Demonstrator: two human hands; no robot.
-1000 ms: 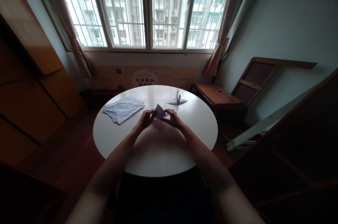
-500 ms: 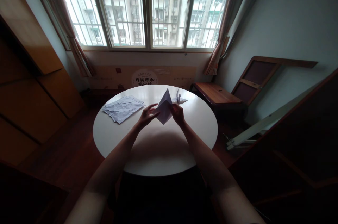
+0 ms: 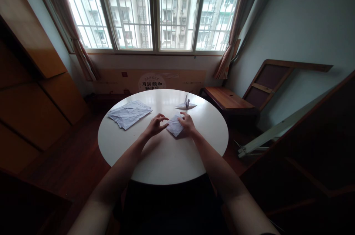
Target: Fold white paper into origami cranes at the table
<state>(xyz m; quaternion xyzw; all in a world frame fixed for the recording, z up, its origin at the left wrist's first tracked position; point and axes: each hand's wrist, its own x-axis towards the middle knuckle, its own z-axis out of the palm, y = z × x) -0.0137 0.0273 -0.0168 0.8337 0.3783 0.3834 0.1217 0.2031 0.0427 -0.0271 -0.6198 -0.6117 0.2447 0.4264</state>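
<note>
A small square of folded paper (image 3: 175,127) lies nearly flat on the round white table (image 3: 166,164), one corner toward me. My right hand (image 3: 188,123) grips its right side, with the thumb over the top face and the fingers partly hidden. At the left corner of the paper is my left hand (image 3: 156,125), its thumb and index finger apart in a curve. The thumb tip touches or nearly touches that corner. Just beyond my right hand stands a folded paper crane (image 3: 186,104) with pointed wings.
Several creased paper sheets (image 3: 129,112) lie stacked at the table's left. A wooden bench (image 3: 229,97) stands beyond the table's right edge, near a tilted wooden frame (image 3: 263,79) by the wall. Behind the table is a printed cardboard panel (image 3: 111,79) under the window.
The folded paper has come down from a raised, upright, partly opened pose to lie nearly flat. Both hands lowered with it, the left loosening its fingers. The crane now shows fully.
</note>
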